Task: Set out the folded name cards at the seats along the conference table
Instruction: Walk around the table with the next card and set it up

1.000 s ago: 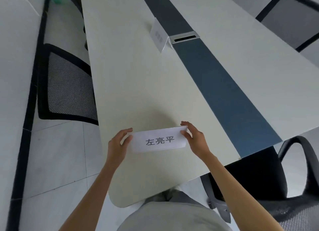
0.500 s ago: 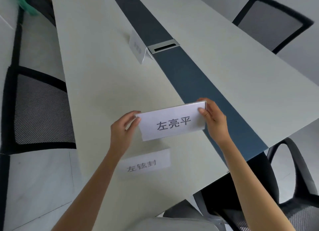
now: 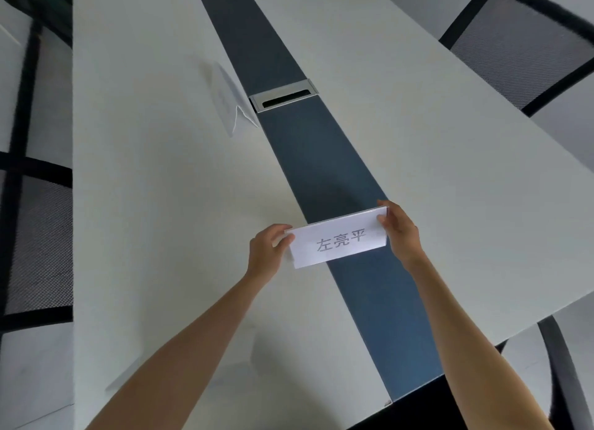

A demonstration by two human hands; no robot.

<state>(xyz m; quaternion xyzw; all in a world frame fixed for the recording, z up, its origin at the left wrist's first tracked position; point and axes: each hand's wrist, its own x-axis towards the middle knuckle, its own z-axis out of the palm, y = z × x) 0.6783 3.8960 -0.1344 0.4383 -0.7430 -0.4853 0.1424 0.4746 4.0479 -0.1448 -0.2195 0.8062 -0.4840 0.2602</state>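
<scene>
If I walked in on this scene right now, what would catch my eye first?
Most likely the white name card printed with three dark characters, held by its ends between the left hand and right hand over the dark blue strip running down the middle of the pale table. Farther up, another folded card stands beside a metal cable slot.

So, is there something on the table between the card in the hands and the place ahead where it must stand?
Nothing visible. The name card, held by the left hand and right hand, hovers over bare table. The standing card and cable slot lie farther ahead.
</scene>
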